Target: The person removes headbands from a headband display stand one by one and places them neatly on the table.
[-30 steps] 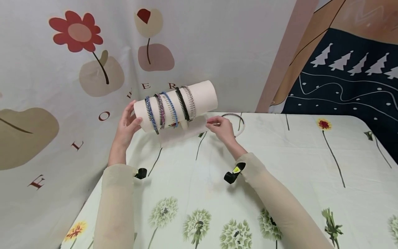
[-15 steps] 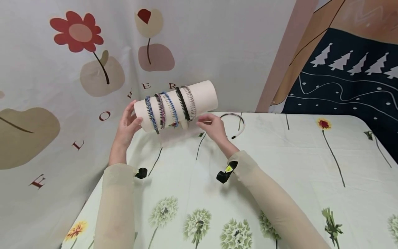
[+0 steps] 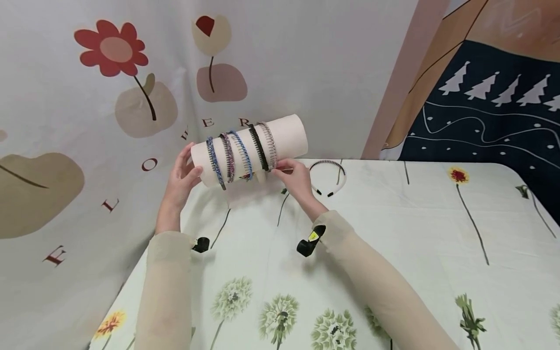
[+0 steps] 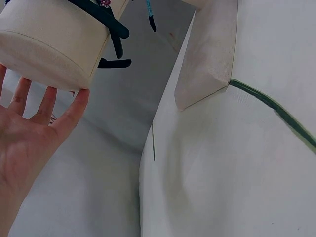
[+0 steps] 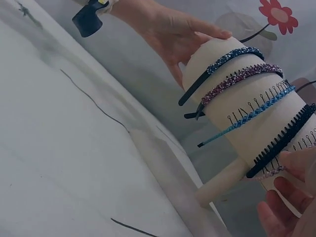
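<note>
A cream cylindrical headband stand lies sideways on a short post over a flat base. Several headbands go round it: blue beaded, purple-pink beaded, light blue, black toothed and silvery-pink beaded. My left hand holds the stand's left end, thumb in front and fingers behind; in the left wrist view its fingertips press the end's edge. My right hand pinches the lower end of the silvery-pink headband with thumb and forefinger, below the stand.
Another headband, dark-toothed at its top with pale sides and black tips, lies on the table to the right of my right hand. A flower-print cloth covers the table. Behind the stand hangs a printed wall cloth.
My right hand has moved left, from beside the base to the lower end of the silvery-pink headband, uncovering more of the headband on the table. My left hand stays on the stand's end.
</note>
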Available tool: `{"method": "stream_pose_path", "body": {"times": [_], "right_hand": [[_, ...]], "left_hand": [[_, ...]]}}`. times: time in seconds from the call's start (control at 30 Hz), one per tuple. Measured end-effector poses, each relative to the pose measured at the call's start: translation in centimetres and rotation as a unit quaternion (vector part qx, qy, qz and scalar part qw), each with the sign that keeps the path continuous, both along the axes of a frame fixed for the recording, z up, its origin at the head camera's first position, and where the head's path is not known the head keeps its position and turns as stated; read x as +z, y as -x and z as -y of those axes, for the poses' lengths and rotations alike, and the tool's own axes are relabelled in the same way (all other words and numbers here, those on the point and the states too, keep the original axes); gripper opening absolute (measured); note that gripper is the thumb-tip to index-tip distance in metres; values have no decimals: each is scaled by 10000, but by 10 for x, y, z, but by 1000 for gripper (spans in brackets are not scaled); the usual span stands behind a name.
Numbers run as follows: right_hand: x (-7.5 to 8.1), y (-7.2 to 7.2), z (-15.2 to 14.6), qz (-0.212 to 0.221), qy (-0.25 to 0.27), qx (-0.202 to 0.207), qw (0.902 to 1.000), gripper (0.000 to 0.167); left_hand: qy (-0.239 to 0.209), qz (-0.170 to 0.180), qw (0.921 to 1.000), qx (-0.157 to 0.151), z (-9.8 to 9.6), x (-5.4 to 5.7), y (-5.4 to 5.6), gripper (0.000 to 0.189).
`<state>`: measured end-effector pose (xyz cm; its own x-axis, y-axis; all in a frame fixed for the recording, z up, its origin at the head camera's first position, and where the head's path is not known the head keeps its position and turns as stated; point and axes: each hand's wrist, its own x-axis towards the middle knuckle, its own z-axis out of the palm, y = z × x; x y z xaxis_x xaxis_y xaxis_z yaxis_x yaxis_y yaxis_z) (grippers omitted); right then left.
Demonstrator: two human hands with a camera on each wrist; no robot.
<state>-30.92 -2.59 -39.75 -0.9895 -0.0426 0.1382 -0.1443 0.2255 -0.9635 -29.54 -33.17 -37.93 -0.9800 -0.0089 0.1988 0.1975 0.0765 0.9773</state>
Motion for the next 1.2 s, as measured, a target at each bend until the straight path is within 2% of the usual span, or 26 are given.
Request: {"method": "stream_pose_path", "body": {"times": [0.33, 0.77, 1.2], "right_hand": [[-3, 0, -4, -396, -36, -193, 9990, 17], [-6, -3, -14, -721, -34, -419, 9965, 12], [7, -1, -27, -838, 209, -469, 9952, 12]], "left_hand": [[78, 70, 9999, 88, -2, -1, 1, 67], [62, 0, 10000, 34, -1, -1, 1, 68], [30, 9, 10000, 50, -2, -2, 1, 67]]}}
